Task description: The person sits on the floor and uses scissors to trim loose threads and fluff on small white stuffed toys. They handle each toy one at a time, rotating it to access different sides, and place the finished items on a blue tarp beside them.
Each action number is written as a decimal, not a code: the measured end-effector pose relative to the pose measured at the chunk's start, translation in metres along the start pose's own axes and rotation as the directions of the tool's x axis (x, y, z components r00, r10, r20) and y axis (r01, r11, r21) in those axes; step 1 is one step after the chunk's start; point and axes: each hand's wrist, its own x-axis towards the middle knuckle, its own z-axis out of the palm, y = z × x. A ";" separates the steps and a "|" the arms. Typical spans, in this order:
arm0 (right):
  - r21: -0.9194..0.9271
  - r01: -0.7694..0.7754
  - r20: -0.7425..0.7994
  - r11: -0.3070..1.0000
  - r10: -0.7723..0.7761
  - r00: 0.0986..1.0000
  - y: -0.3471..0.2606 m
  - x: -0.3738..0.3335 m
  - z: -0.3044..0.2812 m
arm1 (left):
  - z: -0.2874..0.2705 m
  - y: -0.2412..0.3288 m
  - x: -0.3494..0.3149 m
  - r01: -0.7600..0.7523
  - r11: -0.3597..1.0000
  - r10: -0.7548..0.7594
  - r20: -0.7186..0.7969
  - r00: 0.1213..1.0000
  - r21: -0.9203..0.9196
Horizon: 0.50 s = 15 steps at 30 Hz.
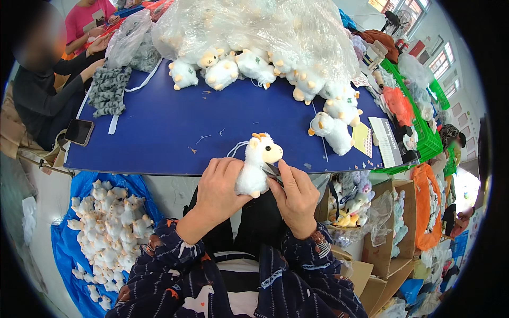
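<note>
At the lower centre of the frame we see the left hand (pixel 220 183) wrapped round the body of a white plush toy (pixel 255 167), fingers closed about its back and the toy standing upright, its cream face turned toward the right. The right hand (pixel 296 193) is closed on small metal snips (pixel 273 170), whose tip meets the toy's side just under the head. We judge the toy light, soft and compressible, not slippery and not fragile; it is best taken round the torso, as here, leaving head and seams free. It sits between the two hands, just in front of the near edge of the blue table (pixel 159 132). At the lower left, more finished toys lie on a blue sheet (pixel 63 249). Further up the frame, a row of like toys (pixel 222 71) spills from a clear plastic bag (pixel 254 26); a phone (pixel 79 131) rests at the table's left edge.
</note>
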 end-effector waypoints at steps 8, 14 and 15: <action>0.149 -0.160 -0.020 0.976 0.165 0.986 0.003 -0.002 0.002 | 0.003 -0.001 0.000 -0.056 0.994 0.056 -0.004 0.998 0.092; 0.244 -0.221 0.080 0.944 0.207 0.975 -0.004 0.014 -0.011 | 0.006 0.000 -0.001 -0.080 0.990 0.084 -0.027 0.996 0.117; 0.232 -0.217 0.098 0.948 0.199 0.975 -0.004 0.015 -0.012 | 0.006 0.000 -0.002 -0.075 0.990 0.078 -0.028 0.997 0.119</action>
